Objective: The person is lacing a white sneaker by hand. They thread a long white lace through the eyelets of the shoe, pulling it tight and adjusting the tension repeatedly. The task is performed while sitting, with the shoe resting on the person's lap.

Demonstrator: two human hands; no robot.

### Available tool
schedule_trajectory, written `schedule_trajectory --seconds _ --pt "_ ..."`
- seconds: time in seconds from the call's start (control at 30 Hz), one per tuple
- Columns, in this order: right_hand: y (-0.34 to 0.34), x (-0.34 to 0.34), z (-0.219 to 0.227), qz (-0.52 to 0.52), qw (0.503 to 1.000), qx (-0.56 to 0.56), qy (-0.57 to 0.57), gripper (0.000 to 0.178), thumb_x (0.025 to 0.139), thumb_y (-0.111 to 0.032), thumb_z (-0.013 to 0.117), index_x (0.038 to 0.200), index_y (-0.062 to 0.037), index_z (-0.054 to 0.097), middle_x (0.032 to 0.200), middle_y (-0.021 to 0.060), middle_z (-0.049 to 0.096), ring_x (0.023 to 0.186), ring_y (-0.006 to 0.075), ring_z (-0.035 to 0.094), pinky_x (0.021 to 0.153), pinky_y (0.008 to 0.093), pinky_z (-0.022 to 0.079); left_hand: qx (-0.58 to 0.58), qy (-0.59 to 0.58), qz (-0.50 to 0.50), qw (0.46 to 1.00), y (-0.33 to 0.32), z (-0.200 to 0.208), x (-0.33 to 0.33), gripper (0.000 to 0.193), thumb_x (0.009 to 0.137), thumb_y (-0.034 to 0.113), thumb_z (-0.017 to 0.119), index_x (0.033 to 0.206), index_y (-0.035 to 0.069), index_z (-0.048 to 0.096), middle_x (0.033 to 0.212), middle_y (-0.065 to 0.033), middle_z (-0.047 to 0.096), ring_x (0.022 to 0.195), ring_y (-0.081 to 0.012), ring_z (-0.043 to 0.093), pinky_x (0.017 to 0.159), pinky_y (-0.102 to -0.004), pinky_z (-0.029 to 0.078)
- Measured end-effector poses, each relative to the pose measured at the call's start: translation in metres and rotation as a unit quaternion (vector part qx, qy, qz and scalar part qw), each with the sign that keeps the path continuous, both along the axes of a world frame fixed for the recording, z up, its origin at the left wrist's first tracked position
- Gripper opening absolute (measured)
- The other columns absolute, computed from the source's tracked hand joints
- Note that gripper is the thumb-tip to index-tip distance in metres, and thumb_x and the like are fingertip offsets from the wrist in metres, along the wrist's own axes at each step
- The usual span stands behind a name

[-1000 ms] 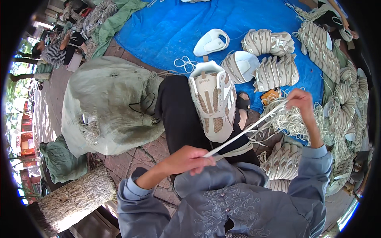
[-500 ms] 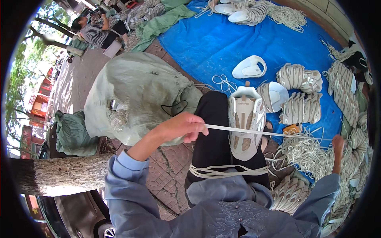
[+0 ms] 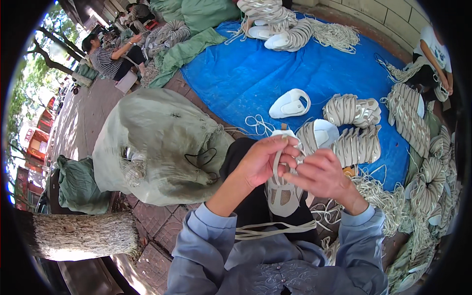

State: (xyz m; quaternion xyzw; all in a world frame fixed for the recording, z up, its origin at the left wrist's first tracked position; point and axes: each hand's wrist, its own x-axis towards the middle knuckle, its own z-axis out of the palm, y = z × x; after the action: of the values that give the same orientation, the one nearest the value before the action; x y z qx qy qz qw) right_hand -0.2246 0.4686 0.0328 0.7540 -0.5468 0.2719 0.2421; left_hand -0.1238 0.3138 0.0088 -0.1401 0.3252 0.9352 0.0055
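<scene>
The blue tarp (image 3: 231, 81) is spreading ahead of you, its left edge meeting paving (image 3: 184, 87) near the bulky sack (image 3: 147, 152). Your left hand (image 3: 265, 160) is pinching a pale lace (image 3: 275, 172); your right hand (image 3: 324, 177) is curling just beside — its hold you cannot tell — above the shoe (image 3: 285, 200) lying on your lap (image 3: 302, 220).
</scene>
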Motion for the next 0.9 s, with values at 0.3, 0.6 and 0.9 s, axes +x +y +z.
schedule_trajectory --seconds 0.3,0.6,0.9 --pt "-0.022 0.001 -0.018 0.029 0.873 0.338 -0.349 0.076 0.06 -0.017 0.074 0.126 -0.0117 0.037 0.095 0.0116 0.058 0.083 0.0204 0.058 0.074 0.0336 0.044 -0.319 -0.081 -0.187 0.925 0.006 0.004 0.019 0.023 0.083 0.019 0.05 0.095 0.001 0.057 0.072 -0.0061 0.059 0.043 -0.0092 0.051 0.033 -0.0199 0.036" --pt "0.037 -0.029 -0.069 0.031 0.841 0.282 -0.46 0.012 0.07 -0.008 0.066 0.081 -0.0031 0.065 0.071 0.0079 0.063 0.065 0.0191 0.062 0.057 0.0269 0.047 -0.353 -0.128 -0.271 0.886 -0.008 -0.007 0.07 0.026 0.086 0.024 0.049 0.09 0.001 0.061 0.067 -0.0062 0.058 0.046 -0.0082 0.053 0.044 -0.0195 0.042" --pt "0.03 0.005 -0.065 -0.003 0.974 0.105 -0.2 0.029 0.053 -0.013 0.067 0.08 -0.0108 0.059 0.087 0.0001 0.053 0.089 0.0181 0.05 0.072 0.0342 0.037 0.038 -0.121 -0.059 0.99 0.036 -0.06 0.039 0.029 0.088 0.024 0.046 0.1 -0.001 0.055 0.092 -0.0112 0.061 0.081 -0.0206 0.062 0.07 -0.0339 0.051"
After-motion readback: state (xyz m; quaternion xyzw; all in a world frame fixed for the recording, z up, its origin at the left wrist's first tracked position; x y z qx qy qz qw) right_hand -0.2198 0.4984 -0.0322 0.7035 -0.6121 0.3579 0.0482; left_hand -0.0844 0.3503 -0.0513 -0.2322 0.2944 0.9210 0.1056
